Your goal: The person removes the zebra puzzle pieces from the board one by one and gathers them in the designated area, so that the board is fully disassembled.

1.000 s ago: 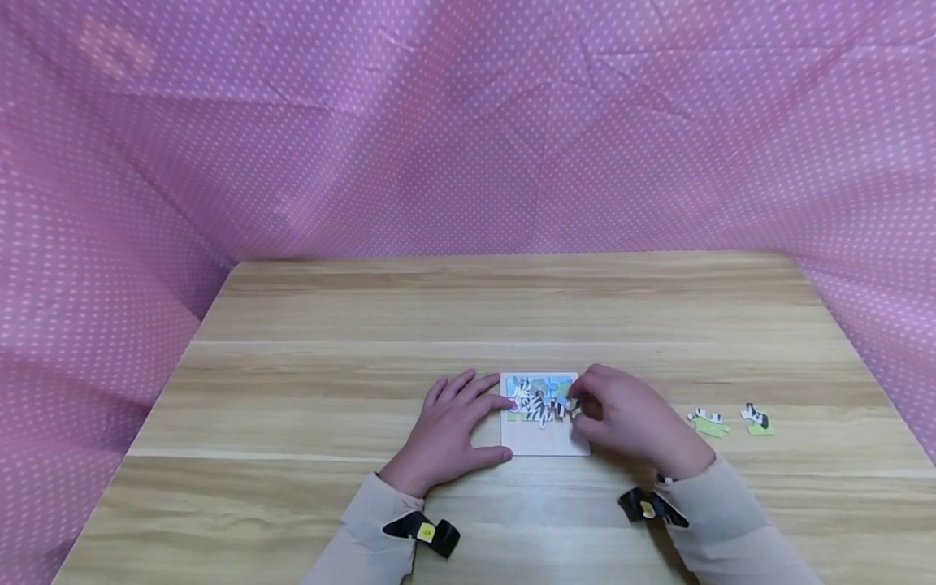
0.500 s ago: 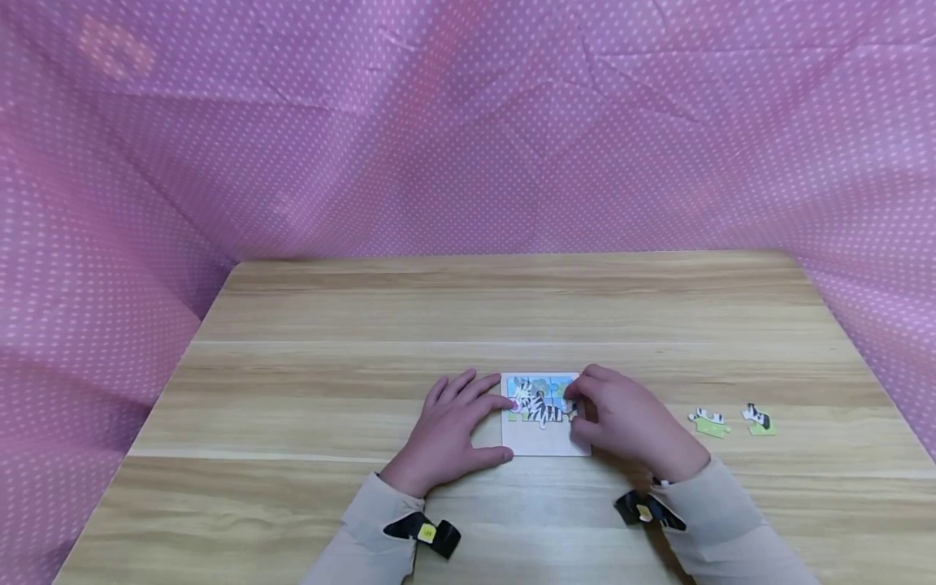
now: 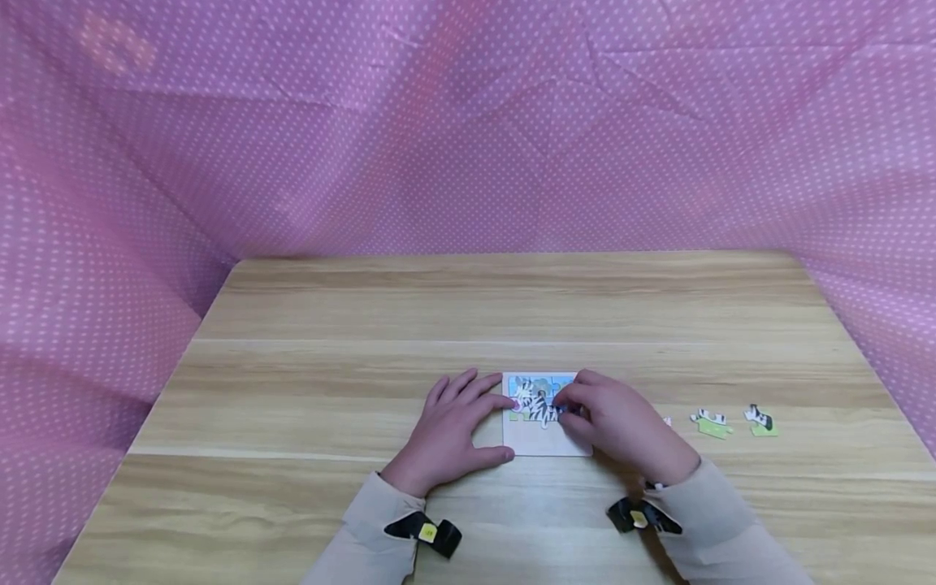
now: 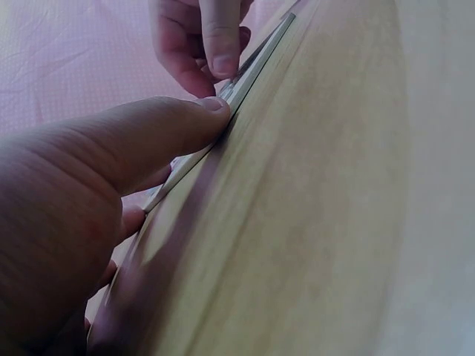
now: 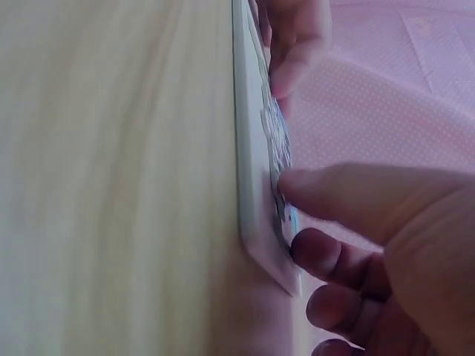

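Note:
A small white puzzle board (image 3: pixel 537 443) lies on the wooden table, its upper part filled with joined zebra puzzle pieces (image 3: pixel 539 400). The lower strip of the board is bare. My left hand (image 3: pixel 449 435) spreads its fingers along the board's left edge, with thumb and index tip touching it. At the right side of the picture, my right hand (image 3: pixel 625 422) pinches a puzzle piece against the joined ones; the fingers mostly hide that piece. The right wrist view shows the thumb (image 5: pixel 334 189) low over the pieces and the curled fingers at the board's far edge.
Two loose puzzle pieces, one green and white (image 3: pixel 712 424) and one with black stripes (image 3: pixel 762 420), lie right of my right hand. A sliver of another piece (image 3: pixel 667 421) peeks out beside that hand. A pink dotted cloth (image 3: pixel 512 162) hangs behind the table.
My right hand has shifted slightly left over the picture, its fingertips now covering the zebra's rear. A sliver of a piece has come into view behind it. My left hand stays put.

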`<move>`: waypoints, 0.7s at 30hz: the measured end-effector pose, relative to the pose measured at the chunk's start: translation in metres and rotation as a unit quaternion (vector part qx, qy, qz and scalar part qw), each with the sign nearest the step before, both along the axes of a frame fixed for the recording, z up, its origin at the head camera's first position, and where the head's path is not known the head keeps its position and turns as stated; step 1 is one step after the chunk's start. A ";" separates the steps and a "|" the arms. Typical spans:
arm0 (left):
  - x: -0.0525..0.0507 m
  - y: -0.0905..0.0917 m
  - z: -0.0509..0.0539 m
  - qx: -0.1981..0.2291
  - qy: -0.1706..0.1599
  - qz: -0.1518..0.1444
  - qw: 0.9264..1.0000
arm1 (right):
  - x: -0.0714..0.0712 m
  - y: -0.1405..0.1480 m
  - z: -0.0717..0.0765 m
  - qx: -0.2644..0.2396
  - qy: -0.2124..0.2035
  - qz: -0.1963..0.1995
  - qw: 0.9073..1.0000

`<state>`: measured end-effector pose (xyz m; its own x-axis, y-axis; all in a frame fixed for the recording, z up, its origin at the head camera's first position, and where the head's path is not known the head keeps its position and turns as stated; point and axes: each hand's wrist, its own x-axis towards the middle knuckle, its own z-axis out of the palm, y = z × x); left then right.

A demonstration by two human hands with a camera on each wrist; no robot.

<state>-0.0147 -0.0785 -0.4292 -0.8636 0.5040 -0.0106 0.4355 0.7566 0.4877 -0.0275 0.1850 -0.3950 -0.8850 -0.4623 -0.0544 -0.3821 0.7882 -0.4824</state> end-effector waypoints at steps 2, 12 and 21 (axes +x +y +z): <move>0.000 0.000 0.000 0.002 0.003 -0.001 1.000 | 0.000 -0.001 0.000 0.006 -0.004 -0.005 1.000; 0.001 0.000 0.000 -0.001 -0.004 0.001 1.000 | -0.001 -0.002 -0.003 -0.009 -0.029 -0.021 0.999; 0.001 0.000 -0.001 0.001 -0.001 0.000 1.000 | -0.003 0.002 -0.007 -0.030 -0.050 -0.024 0.998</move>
